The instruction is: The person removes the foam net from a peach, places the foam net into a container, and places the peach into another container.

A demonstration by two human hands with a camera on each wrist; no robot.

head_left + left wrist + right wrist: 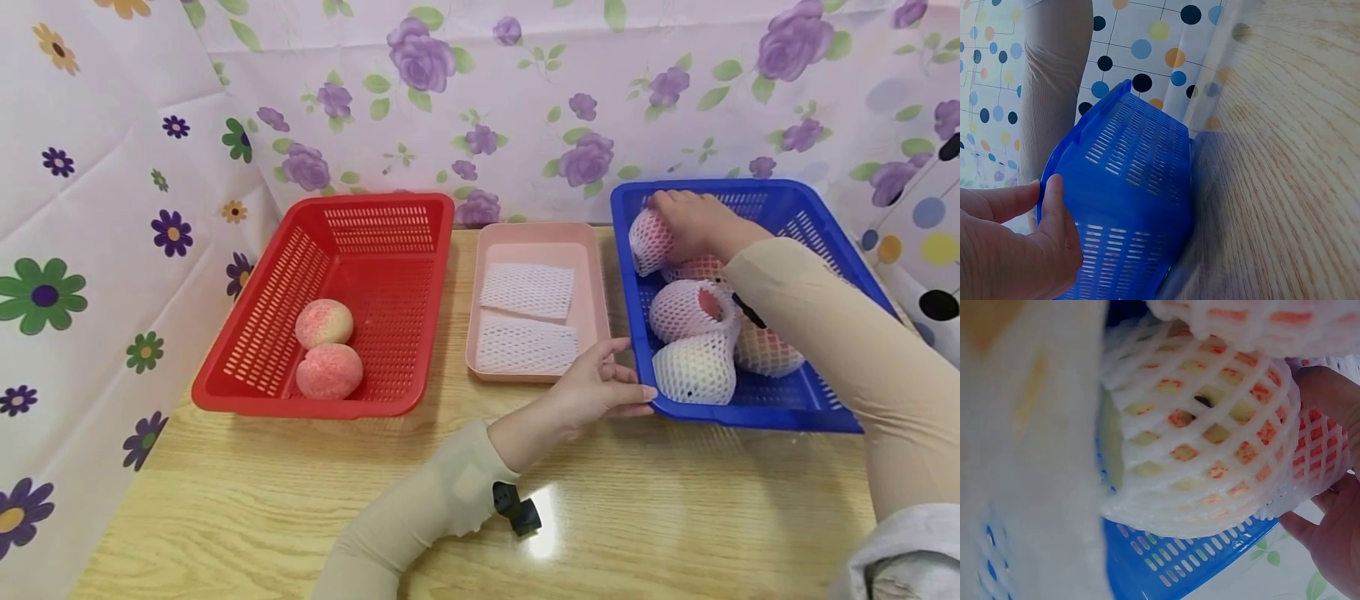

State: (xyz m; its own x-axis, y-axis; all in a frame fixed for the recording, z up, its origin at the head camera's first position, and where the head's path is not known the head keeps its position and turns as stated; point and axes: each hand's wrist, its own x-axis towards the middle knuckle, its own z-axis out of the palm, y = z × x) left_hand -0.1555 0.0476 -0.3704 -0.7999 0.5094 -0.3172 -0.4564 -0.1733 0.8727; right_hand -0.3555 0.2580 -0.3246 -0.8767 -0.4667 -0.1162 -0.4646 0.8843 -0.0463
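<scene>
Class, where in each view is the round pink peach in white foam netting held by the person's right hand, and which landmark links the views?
Head: round pink peach in white foam netting, gripped by the right hand in the far left corner of the rectangular blue plastic basket.
Left wrist: not visible.
Right wrist: peach toward right edge, in that hand's grip.
Landmark: the basket, in all three.

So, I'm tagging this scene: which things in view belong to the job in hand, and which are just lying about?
Likely the job:
right hand, holding a netted peach
left hand, pinching the blue basket
other netted peaches
red basket, two bare peaches
pink tray, two foam nets

Just surroundings:
wooden table
floral backdrop
</scene>
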